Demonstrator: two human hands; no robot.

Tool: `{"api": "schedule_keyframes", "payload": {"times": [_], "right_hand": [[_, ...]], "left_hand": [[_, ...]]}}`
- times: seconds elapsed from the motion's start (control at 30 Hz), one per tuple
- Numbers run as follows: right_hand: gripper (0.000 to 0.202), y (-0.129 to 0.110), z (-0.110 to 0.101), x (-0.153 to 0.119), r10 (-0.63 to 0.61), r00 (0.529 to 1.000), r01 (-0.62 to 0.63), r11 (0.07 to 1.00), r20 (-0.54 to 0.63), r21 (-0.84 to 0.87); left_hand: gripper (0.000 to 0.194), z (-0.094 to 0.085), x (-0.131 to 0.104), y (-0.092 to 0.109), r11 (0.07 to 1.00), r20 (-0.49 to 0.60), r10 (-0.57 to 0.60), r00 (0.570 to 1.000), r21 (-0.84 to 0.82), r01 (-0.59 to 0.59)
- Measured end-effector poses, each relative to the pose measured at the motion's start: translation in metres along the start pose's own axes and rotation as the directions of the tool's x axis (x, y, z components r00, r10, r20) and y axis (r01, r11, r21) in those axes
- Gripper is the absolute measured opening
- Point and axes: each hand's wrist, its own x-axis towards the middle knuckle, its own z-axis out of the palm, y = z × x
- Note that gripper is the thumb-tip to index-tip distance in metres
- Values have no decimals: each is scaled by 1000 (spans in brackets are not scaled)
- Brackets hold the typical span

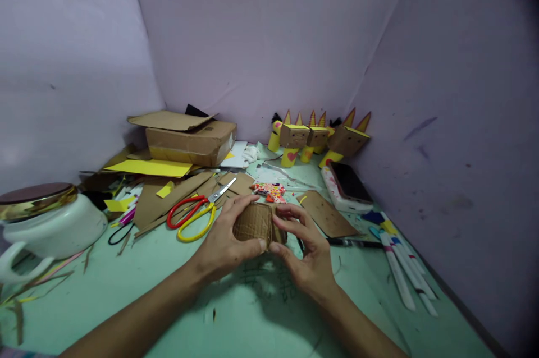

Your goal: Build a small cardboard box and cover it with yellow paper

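Between my two hands is a small folded piece of brown corrugated cardboard point(252, 224), box-like, held just above the green table. My left hand point(225, 243) grips its left side, thumb along the lower edge and fingers over the top. On the right side, my right hand point(307, 251) pinches the cardboard's edge with thumb and fingertips. Scissors point(208, 203) with one red and one yellow handle lie just left of my left hand, blades slightly apart. Beyond my hands lies a colourful patterned wrapper-like piece point(270, 192).
A cardboard box point(191, 142) and scraps sit at the back left; a white lidded mug point(50, 223) stands at far left. Yellow paper-and-cardboard animal figures point(295, 139) line the back wall. At right are a phone point(350, 181), a flat cardboard piece point(327, 213) and several white markers point(404, 268).
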Motion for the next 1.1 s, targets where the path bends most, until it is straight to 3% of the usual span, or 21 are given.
{"api": "schedule_keyframes", "payload": {"times": [0.23, 0.57, 1.1], "right_hand": [[35, 5, -6, 2, 17, 994, -24, 998, 110, 59], [31, 3, 2, 0, 47, 999, -47, 998, 5, 31], [28, 2, 2, 0, 34, 999, -34, 999, -24, 4]], "left_hand": [[69, -5, 3, -6, 1000, 35, -13, 999, -19, 14], [68, -2, 0, -3, 999, 33, 3, 999, 33, -4], [65, -1, -1, 0, 999, 3, 16, 1000, 39, -16]]}}
